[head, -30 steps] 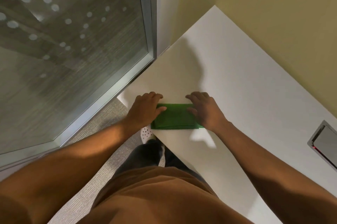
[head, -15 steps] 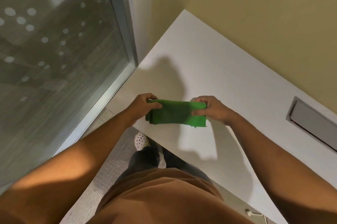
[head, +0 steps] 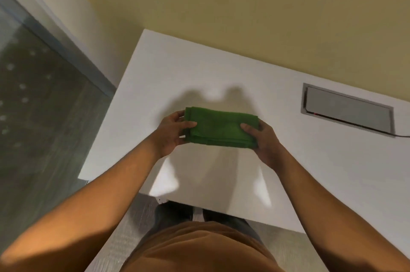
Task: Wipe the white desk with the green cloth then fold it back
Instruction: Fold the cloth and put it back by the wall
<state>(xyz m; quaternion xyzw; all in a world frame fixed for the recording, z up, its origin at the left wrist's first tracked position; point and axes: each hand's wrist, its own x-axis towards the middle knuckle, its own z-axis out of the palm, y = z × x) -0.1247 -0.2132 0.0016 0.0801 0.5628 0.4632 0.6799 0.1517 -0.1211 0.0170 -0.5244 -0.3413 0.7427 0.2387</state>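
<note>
The green cloth (head: 218, 126) is folded into a thick flat rectangle and is held above the white desk (head: 310, 172), casting a shadow on it. My left hand (head: 172, 133) grips its left end, thumb on top and fingers beneath. My right hand (head: 263, 138) grips the right end the same way. The cloth's long side runs left to right between both hands. Its underside is hidden.
A grey cable hatch (head: 348, 110) is set into the desk at the back right, with a thin cable leaving it to the right. A yellow wall runs behind the desk. A glass partition (head: 40, 98) stands to the left. Carpeted floor lies below the desk's front edge.
The cloth lay on the desk near its front edge under both hands; both hands gripped its ends and lifted it, and now hold it higher and further in over the desk.
</note>
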